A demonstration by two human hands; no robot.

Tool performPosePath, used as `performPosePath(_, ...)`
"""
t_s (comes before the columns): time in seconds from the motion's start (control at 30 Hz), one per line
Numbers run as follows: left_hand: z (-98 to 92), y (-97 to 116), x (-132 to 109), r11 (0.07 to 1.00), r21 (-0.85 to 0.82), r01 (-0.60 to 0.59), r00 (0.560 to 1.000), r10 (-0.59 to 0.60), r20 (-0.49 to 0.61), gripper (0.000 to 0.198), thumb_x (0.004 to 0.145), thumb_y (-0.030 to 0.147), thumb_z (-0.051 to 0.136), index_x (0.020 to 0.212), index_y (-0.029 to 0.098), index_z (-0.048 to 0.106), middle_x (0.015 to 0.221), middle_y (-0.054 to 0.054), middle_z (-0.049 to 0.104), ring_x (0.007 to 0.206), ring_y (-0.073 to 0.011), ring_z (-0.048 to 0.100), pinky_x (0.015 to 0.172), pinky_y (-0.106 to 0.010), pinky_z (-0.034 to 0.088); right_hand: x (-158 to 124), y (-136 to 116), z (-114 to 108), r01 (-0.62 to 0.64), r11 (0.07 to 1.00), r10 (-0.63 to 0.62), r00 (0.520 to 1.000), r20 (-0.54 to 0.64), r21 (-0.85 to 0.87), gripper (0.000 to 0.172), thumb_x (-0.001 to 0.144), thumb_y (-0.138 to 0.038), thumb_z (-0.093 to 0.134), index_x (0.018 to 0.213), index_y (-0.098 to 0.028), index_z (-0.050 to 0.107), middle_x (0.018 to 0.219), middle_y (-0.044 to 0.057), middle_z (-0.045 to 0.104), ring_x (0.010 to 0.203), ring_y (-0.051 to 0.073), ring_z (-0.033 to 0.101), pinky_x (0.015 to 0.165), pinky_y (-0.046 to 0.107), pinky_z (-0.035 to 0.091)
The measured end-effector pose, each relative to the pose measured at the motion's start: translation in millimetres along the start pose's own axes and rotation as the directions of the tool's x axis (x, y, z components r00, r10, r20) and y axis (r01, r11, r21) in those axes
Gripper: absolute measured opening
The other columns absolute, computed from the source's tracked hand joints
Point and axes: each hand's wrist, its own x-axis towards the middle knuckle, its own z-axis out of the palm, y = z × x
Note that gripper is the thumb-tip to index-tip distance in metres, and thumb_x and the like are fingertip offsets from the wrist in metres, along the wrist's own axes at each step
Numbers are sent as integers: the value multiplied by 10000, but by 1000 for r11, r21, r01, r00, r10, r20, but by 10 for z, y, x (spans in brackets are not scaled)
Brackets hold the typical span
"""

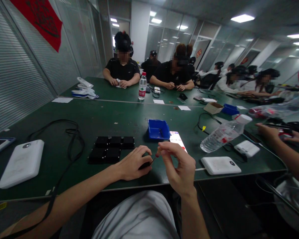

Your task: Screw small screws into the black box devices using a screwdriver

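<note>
My left hand (133, 163) rests on the green table (94, 116), its fingers curled over a small black box (146, 163). Above it my right hand (178, 166) pinches a thin screwdriver with an orange-red handle (157, 154), whose tip points down at the box. Several more black boxes (111, 148) lie in two rows just left of my left hand. A blue tray (158, 129) stands behind my hands, with a lit phone (177, 138) beside it.
Two white power banks (22, 162) (221, 165) lie left and right, with a black cable (72, 146) looped between. A water bottle (223, 133) lies on its side at right. A neighbour's arm (284, 149) reaches in from the right. Other people sit across the table.
</note>
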Motion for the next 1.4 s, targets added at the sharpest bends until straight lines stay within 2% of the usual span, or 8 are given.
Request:
performPosePath(0.53,16,-15,-10,1000,-7,14,1000,-14,8,116,953,252,617,1058,216,584,1294,-112,530,1190,-271,532,1030,-439,492,27,-29,-19,-11,1000,11,999,43,-2,191,999,-141,564,1130,-224,677,962,51,723,873,177,723,811,331,597)
performPosePath(0.93,44,-41,-24,1000,7,-17,1000,17,2,86,978,260,589,1046,215,564,1310,-116,523,1181,-271,536,1017,-439,485,43,-19,-14,46,999,-47,998,38,15,248,978,-88,569,1147,-232,680,976,43,728,885,177,729,816,327,594)
performPosePath(1.4,10,-15,-21,1000,3,12,999,-12,33,76,992,273,563,1040,215,568,1283,-108,533,1142,-263,546,994,-432,485,46,11,-31,60,998,-61,994,93,13,269,1001,-86,544,1193,-232,663,989,43,714,902,169,715,846,329,588)
